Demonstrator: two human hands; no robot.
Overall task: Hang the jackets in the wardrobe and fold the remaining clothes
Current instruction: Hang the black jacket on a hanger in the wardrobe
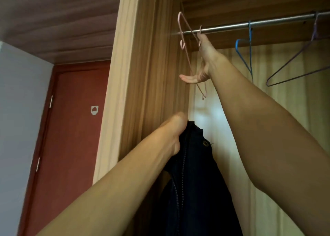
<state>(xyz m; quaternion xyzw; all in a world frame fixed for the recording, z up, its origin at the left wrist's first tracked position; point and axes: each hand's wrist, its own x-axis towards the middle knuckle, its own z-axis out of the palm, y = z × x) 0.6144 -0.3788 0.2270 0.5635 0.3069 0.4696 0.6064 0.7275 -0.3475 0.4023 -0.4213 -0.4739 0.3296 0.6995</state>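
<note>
Head view. The left hand (175, 134), at lower centre of the frame, is gripping the top edge of a dark blue jacket (196, 182), with the fingers curled into the bunched cloth. The jacket is hanging straight down from that hand to the bottom edge of the frame, showing a zip and one metal snap. It is lying between the two forearms, just beside the wardrobe side panel (151, 75).

The right hand (205, 62), at upper centre, is reaching up to the pink hanger (180, 30) on the metal rail (267, 22). Its fingers are stretching up to the hanger's hook at the rail and its thumb is sticking out wide to the left. Whether the fingertips are pinching the wire cannot be told. The pink hanger is sitting tilted and edge-on, one shoulder rising above the rail and a lower wire crossing the palm.

The jacket is well below the right hand and apart from the pink hanger.

At upper right, a blue hanger (250, 39) and a purple hanger (285, 63) are hanging bare on the same rail. A red door (71, 128) is standing shut at left.
</note>
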